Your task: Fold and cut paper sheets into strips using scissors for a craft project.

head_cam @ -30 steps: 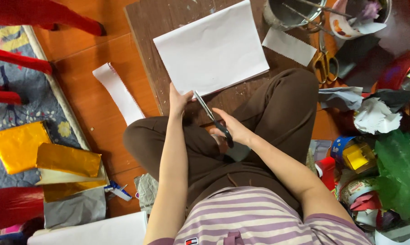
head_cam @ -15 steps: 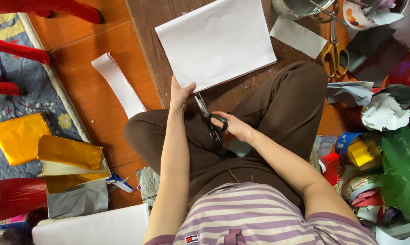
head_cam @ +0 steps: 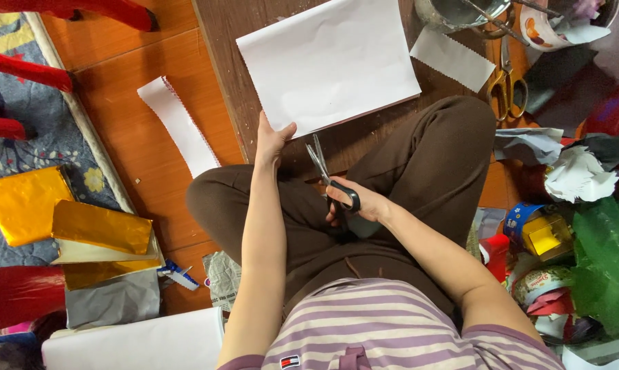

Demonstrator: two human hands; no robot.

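I sit cross-legged in brown trousers on a wooden floor. My left hand [head_cam: 274,140] grips the near left corner of a large white paper sheet [head_cam: 330,62] that lies on a dark board. My right hand [head_cam: 354,202] holds black-handled scissors [head_cam: 326,171], blades slightly apart and pointing up at the sheet's near edge, just short of it.
A white paper strip [head_cam: 179,127] lies on the floor to the left, a smaller white piece [head_cam: 453,60] and yellow-handled scissors [head_cam: 506,85] to the upper right. Gold foil sheets [head_cam: 63,219] sit left, red chair legs [head_cam: 28,68] upper left, and tape rolls, crumpled paper and green material [head_cam: 607,267] right.
The view has shifted a little. The scissors in my right hand have moved up closer to the sheet's near edge, while my left hand stays on the corner.
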